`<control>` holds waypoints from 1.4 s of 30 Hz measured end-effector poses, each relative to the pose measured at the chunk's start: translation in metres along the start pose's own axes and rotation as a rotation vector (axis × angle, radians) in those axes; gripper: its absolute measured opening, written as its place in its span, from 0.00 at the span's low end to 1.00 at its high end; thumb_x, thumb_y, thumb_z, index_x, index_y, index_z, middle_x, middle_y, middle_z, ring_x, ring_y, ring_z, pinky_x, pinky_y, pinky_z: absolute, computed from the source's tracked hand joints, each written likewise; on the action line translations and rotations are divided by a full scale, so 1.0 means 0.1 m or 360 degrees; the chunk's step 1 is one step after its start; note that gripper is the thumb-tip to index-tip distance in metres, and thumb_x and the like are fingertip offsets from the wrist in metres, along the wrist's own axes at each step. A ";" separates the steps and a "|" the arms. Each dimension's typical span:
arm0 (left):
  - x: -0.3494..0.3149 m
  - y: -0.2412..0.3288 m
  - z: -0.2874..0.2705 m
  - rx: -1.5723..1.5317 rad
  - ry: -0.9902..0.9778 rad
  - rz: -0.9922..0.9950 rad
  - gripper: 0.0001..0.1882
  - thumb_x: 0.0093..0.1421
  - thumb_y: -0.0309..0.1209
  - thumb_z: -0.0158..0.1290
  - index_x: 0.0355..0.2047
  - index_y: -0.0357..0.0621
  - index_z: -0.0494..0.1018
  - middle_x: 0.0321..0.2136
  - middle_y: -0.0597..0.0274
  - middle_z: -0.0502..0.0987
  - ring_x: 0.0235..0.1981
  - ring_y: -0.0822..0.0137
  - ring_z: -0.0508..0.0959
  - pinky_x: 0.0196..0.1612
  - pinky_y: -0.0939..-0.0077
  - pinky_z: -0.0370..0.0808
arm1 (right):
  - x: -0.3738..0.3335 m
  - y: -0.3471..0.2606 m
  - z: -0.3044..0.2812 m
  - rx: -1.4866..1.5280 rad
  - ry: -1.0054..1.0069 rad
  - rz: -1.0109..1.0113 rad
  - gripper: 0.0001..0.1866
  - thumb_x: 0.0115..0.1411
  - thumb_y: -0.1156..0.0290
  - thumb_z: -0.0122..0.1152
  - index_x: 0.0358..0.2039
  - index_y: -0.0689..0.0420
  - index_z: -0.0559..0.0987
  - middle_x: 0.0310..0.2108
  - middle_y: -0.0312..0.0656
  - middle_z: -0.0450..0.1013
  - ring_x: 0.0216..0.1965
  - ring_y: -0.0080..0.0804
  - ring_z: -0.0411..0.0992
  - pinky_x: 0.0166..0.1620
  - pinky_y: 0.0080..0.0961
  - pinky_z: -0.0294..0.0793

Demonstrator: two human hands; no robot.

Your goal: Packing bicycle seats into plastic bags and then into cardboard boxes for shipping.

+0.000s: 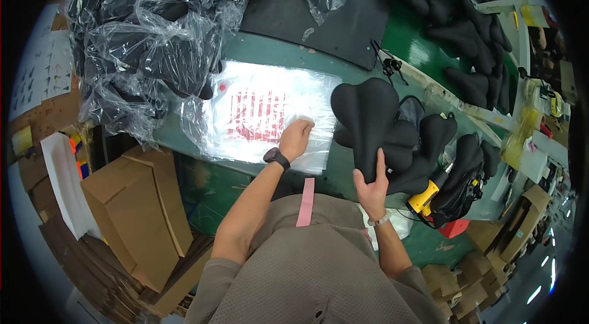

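Observation:
My left hand (pixel 296 140), with a dark watch at the wrist, is closed, its fingertips pinching the crumpled surface of a clear plastic bag (pixel 319 94). The bag lies flat on top of a stack and carries red print. To the right, my right hand (pixel 372 188) grips the narrow nose of a black bicycle saddle (pixel 366 109), thumb on one side and fingers on the other. The saddle's wide end points away from me. Part of the right fingers is hidden under it. More black saddles (pixel 432 140) lie just beyond it on the right.
Bagged saddles (pixel 141 48) pile up at the far left of the green table (pixel 264 48). A black mat (pixel 319 17) lies at the back. Bare saddles (pixel 457 36) fill the far right. A yellow tool (pixel 422 198) lies near right; a cardboard box (pixel 135 207) stands at left.

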State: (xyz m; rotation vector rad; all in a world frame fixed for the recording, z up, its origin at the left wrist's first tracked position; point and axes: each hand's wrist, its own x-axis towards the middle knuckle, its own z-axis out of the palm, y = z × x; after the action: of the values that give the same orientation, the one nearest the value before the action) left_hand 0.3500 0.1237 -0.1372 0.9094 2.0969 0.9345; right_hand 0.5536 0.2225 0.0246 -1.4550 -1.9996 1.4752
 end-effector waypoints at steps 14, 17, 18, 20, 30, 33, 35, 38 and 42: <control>-0.45 1.59 -0.69 0.0090 -0.0301 0.1045 0.07 0.49 0.31 0.55 0.28 0.44 0.74 0.27 0.57 0.76 0.31 0.54 0.75 0.40 0.62 0.71 | 0.26 0.05 0.39 -0.0984 -0.0687 -0.1117 0.40 0.54 0.71 0.65 0.67 0.54 0.62 0.45 0.55 0.74 0.42 0.50 0.75 0.41 0.39 0.78; -0.57 1.52 -1.22 0.0107 0.0537 0.0854 0.05 0.49 0.29 0.54 0.28 0.44 0.75 0.28 0.58 0.76 0.30 0.54 0.75 0.36 0.63 0.71 | 0.32 -0.54 0.16 0.0467 -0.0793 0.0528 0.40 0.63 0.59 0.63 0.70 0.53 0.55 0.40 0.49 0.75 0.32 0.32 0.74 0.31 0.27 0.75; -0.69 1.42 -1.35 0.0129 0.0696 0.0526 0.09 0.49 0.28 0.55 0.33 0.44 0.76 0.29 0.58 0.77 0.32 0.54 0.76 0.36 0.62 0.72 | 0.30 -0.52 0.14 0.0889 -0.0718 0.0522 0.41 0.64 0.56 0.61 0.71 0.52 0.53 0.40 0.49 0.75 0.30 0.32 0.74 0.29 0.25 0.74; -0.97 1.53 -1.37 0.0309 -0.0397 0.0530 0.10 0.50 0.27 0.55 0.34 0.44 0.77 0.30 0.57 0.77 0.35 0.53 0.77 0.38 0.61 0.72 | 0.28 -0.50 0.28 0.1542 -0.0490 0.0563 0.42 0.66 0.49 0.56 0.72 0.51 0.48 0.40 0.49 0.75 0.26 0.32 0.72 0.26 0.24 0.72; -0.20 0.89 -1.45 -0.1414 0.0272 -0.0650 0.24 0.65 0.41 0.55 0.55 0.38 0.70 0.49 0.62 0.74 0.50 0.67 0.72 0.56 0.71 0.68 | 0.40 -1.30 1.05 0.0295 -0.0938 -0.0313 0.31 0.58 0.76 0.63 0.61 0.67 0.65 0.42 0.45 0.76 0.41 0.29 0.73 0.45 0.29 0.74; 0.11 0.17 -2.55 -0.1466 0.0656 -0.0311 0.24 0.66 0.45 0.50 0.56 0.44 0.68 0.52 0.57 0.72 0.54 0.60 0.72 0.59 0.60 0.68 | 0.45 -1.32 0.95 0.0442 -0.0701 -0.0713 0.34 0.57 0.74 0.66 0.63 0.65 0.64 0.46 0.46 0.76 0.42 0.32 0.74 0.49 0.29 0.73; 0.56 0.74 -3.32 -0.2102 0.0756 -0.0266 0.23 0.70 0.45 0.46 0.57 0.43 0.67 0.52 0.59 0.73 0.53 0.59 0.73 0.57 0.65 0.70 | 0.62 -1.09 0.76 0.0289 -0.0611 -0.0508 0.30 0.58 0.70 0.66 0.59 0.65 0.70 0.43 0.45 0.78 0.41 0.31 0.75 0.46 0.28 0.74; 1.18 0.21 -3.91 -0.1916 0.1034 -0.0051 0.24 0.70 0.45 0.47 0.57 0.40 0.69 0.48 0.61 0.76 0.49 0.65 0.75 0.55 0.68 0.69 | 0.91 -0.73 0.52 0.0218 -0.0399 -0.0080 0.23 0.60 0.63 0.65 0.51 0.65 0.76 0.33 0.43 0.79 0.33 0.31 0.76 0.41 0.27 0.75; 1.03 -0.54 -2.93 0.0047 0.0712 0.0150 0.19 0.69 0.33 0.47 0.55 0.31 0.69 0.47 0.54 0.77 0.45 0.59 0.76 0.50 0.68 0.71 | 1.61 -0.10 0.11 0.0335 0.0104 0.0007 0.21 0.59 0.63 0.65 0.48 0.64 0.78 0.32 0.40 0.79 0.33 0.25 0.74 0.40 0.25 0.74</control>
State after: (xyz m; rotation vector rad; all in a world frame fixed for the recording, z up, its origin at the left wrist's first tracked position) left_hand 0.0486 0.0775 -0.0551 0.8801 2.4608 1.2516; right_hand 0.4656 0.3488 -0.0250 -1.4015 -1.7454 1.5650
